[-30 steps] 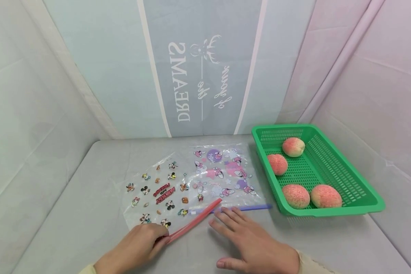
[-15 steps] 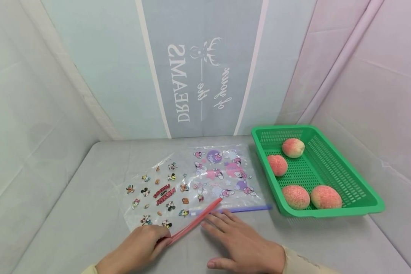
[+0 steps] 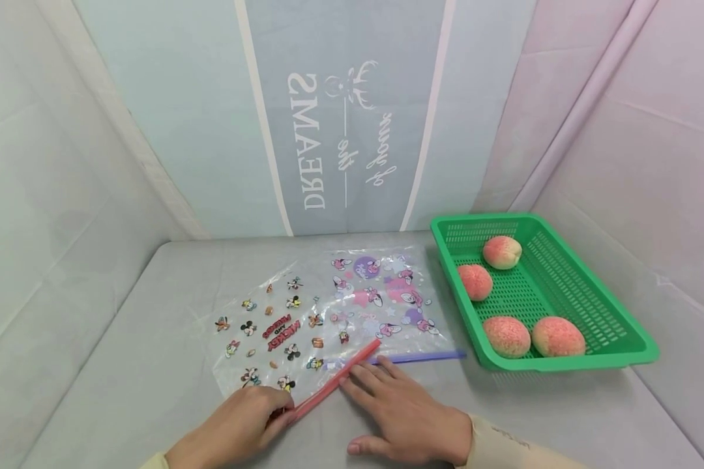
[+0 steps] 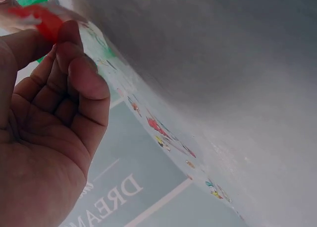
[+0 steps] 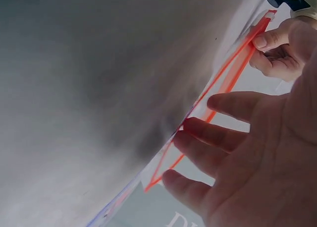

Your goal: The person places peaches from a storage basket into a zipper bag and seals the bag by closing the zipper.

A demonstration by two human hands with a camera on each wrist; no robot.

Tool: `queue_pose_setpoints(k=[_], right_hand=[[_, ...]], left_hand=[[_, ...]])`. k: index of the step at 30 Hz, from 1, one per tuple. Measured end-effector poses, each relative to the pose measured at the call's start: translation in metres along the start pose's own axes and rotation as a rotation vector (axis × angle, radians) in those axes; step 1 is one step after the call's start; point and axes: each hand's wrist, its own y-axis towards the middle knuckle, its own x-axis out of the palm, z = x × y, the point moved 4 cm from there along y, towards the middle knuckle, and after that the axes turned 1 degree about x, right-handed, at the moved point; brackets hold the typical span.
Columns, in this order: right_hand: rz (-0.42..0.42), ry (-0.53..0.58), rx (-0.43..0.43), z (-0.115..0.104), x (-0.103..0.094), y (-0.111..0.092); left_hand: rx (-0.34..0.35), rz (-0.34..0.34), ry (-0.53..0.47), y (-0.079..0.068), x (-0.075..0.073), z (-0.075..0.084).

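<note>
A clear zip bag with cartoon prints [image 3: 281, 332] lies slantwise on the table, its red top edge [image 3: 337, 378] toward me. My left hand [image 3: 246, 417] pinches the near left end of that red edge between thumb and fingers, as the left wrist view also shows. With fingers spread and fairly straight, my right hand [image 3: 401, 413] touches the middle of the red edge with its fingertips [image 5: 184, 125]. In the right wrist view the two red strips stand apart, with a gap between them. A second clear bag with pink and purple prints [image 3: 381, 293] lies partly under the first, its blue edge [image 3: 422, 357] nearest me.
On the right stands a green perforated basket [image 3: 598, 286] holding several peaches, one peach [image 3: 502, 252] at its far end. Fabric walls [image 3: 352, 117] enclose the grey table [image 3: 135, 365] at the back and both sides.
My right hand has slid left from the blue edge onto the red edge. My left hand has kept its pinch, shifting slightly. Bags and basket stay where they were.
</note>
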Motion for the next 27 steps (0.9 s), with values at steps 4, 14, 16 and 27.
queue_pose_setpoints(k=[4, 14, 16, 27], right_hand=[[-0.063, -0.003, 0.028, -0.001, 0.003, 0.004], [-0.059, -0.092, 0.037, -0.006, 0.006, 0.007], [-0.036, -0.128, 0.026, -0.007, 0.007, 0.006], [-0.022, -0.18, 0.019, -0.01, 0.008, 0.005]], left_hand=[[-0.047, -0.055, -0.01, 0.001, 0.003, 0.0], [-0.053, 0.098, 0.051, -0.001, -0.002, 0.003], [-0.043, 0.145, 0.066, -0.002, -0.004, 0.004], [-0.099, 0.164, 0.038, -0.002, -0.015, 0.001]])
